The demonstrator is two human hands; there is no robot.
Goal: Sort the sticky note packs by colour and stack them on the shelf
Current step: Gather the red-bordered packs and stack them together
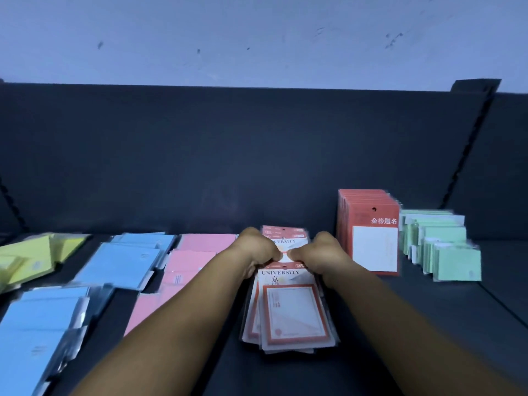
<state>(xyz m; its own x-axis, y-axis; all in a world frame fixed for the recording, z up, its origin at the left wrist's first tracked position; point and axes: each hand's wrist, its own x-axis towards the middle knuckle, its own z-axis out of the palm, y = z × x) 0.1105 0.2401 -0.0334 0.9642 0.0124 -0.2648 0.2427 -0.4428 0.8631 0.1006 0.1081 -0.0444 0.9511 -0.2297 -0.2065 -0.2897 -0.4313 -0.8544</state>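
packs (288,307) on shelf (414,324), upright stack (368,232) right

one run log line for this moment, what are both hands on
step: stacking | left hand: grips university packs | right hand: grips same | stack: flat on shelf

Both forearms were bare — no sleeves showed. The left hand (258,250) and right hand (315,251) wore nothing — fingers without rings or gloves.
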